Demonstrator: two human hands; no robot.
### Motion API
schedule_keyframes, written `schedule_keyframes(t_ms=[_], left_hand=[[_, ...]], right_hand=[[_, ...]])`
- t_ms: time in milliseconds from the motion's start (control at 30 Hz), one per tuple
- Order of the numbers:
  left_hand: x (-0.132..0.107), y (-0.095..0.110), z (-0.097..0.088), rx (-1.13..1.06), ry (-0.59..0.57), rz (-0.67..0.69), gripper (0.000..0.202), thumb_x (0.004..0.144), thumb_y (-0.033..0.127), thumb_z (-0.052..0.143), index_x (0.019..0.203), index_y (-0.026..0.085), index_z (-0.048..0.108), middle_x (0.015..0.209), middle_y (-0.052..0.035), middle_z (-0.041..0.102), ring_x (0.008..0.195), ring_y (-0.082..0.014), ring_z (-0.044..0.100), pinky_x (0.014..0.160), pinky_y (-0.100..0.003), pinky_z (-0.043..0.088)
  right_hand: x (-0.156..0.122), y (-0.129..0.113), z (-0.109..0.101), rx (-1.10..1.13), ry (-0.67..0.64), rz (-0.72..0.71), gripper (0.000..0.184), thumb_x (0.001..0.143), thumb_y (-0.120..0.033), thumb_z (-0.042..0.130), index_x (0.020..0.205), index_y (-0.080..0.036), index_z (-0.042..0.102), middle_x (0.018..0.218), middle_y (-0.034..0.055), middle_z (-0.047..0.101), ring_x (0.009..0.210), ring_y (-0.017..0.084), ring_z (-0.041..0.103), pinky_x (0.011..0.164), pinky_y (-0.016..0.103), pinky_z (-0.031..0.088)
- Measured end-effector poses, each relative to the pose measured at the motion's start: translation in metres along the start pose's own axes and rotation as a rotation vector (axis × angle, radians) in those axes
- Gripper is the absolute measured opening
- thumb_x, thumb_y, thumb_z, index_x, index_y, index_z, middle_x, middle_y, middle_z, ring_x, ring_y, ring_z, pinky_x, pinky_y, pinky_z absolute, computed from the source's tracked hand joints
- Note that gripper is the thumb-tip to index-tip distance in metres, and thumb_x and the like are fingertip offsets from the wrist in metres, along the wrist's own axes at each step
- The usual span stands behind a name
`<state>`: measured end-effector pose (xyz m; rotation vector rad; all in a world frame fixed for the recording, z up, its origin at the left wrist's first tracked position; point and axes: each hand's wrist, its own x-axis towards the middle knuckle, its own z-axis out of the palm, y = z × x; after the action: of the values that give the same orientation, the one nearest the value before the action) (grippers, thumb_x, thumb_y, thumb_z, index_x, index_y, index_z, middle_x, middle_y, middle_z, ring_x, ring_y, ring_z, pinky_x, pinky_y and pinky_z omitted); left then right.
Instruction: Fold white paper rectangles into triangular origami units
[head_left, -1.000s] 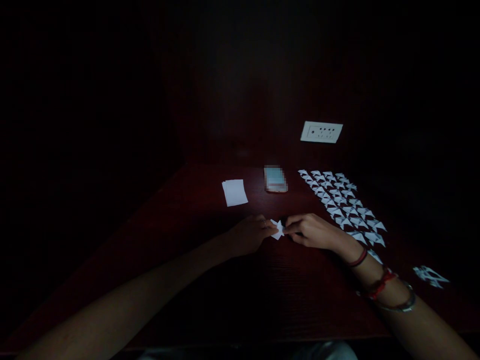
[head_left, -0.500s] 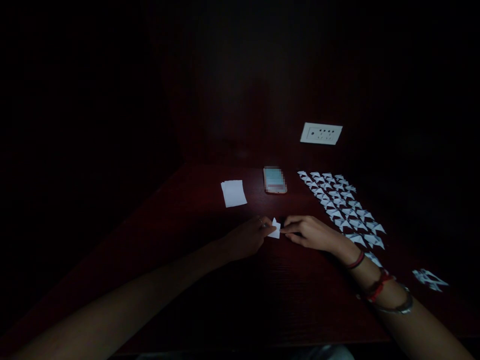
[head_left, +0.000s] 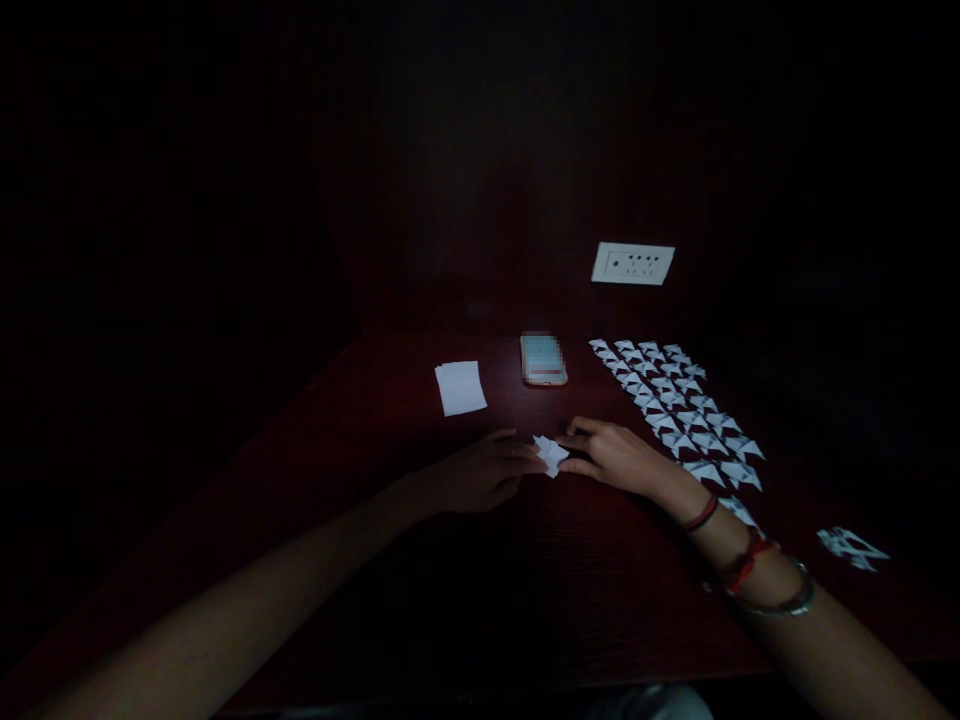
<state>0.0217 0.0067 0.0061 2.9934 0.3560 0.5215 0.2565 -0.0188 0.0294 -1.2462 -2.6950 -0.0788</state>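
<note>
A small folded white paper [head_left: 552, 455] with pointed corners lies between my two hands, low over the dark red table [head_left: 577, 570]. My left hand [head_left: 484, 472] reaches in from the left, its fingertips closed on the paper's left edge. From the right, my right hand [head_left: 616, 457] has its thumb and forefinger closed at the paper's right side. Bracelets circle the right wrist and forearm. Whether the paper rests on the tabletop cannot be made out in the dim light.
Beyond my left hand lies a stack of white paper squares [head_left: 461, 388]. A phone [head_left: 543, 358] sits at the back. Rows of folded paper pieces [head_left: 675, 397] spread along the right, with a small pile of paper scraps [head_left: 852, 549] farther right. A socket plate [head_left: 633, 263] is on the wall.
The folded paper has been turned and now shows several points. My left fingers have stretched out more, and the right hand's grip has shifted. The whole view has moved slightly.
</note>
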Motion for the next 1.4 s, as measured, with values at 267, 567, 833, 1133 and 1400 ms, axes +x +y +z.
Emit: schedule_keyframes(t_ms=[267,567,833,1133,1400], left_hand=[[-0.0022,0.0024,-0.0037,0.111,0.026,-0.033,0.037,0.079,0.015,0.044,0.114,0.026,0.043,0.129,-0.0042,0.032,0.124,-0.0237,0.016,0.098,-0.048,0.017],[0.0024,0.0055,-0.0021,0.129,-0.002,0.008,0.037,0.081,0.021,0.043,0.118,0.021,0.04,0.117,-0.0087,0.042,0.111,-0.0191,0.036,0.099,-0.042,0.018],[0.0045,0.0086,-0.0059,0.128,-0.025,-0.017,0.039,0.082,0.019,0.04,0.12,0.019,0.036,0.116,-0.0082,0.042,0.107,-0.019,0.039,0.095,-0.037,0.026],[0.0065,0.0094,-0.001,0.131,0.002,-0.08,0.04,0.082,0.02,0.038,0.122,0.016,0.033,0.117,-0.0093,0.041,0.103,-0.0194,0.041,0.087,-0.034,0.033],[0.0054,0.0089,0.0027,0.164,0.002,-0.105,0.035,0.082,0.022,0.039,0.118,0.019,0.039,0.118,-0.0089,0.04,0.099,-0.0198,0.045,0.082,-0.034,0.035]], right_hand=[[0.0015,-0.0011,0.0012,0.059,0.069,0.012,0.033,0.08,-0.036,0.044,0.106,-0.019,0.055,0.093,0.0077,0.053,0.084,0.017,0.054,0.075,0.03,0.043],[0.0033,-0.007,-0.002,0.156,0.024,-0.077,0.027,0.08,-0.033,0.046,0.099,-0.02,0.059,0.09,0.0054,0.057,0.082,0.015,0.054,0.075,0.027,0.042],[0.0038,-0.0031,0.0022,0.301,0.04,-0.104,0.021,0.082,-0.025,0.044,0.091,-0.021,0.062,0.084,0.0034,0.059,0.076,0.012,0.055,0.069,0.023,0.042],[0.0074,-0.0069,0.0057,0.383,0.122,0.034,0.017,0.081,-0.022,0.043,0.081,-0.014,0.058,0.077,0.0037,0.058,0.068,0.011,0.053,0.064,0.023,0.041],[0.0053,-0.0081,0.005,0.404,0.051,-0.019,0.015,0.079,-0.018,0.045,0.078,-0.015,0.06,0.075,0.003,0.058,0.067,0.011,0.053,0.063,0.021,0.04]])
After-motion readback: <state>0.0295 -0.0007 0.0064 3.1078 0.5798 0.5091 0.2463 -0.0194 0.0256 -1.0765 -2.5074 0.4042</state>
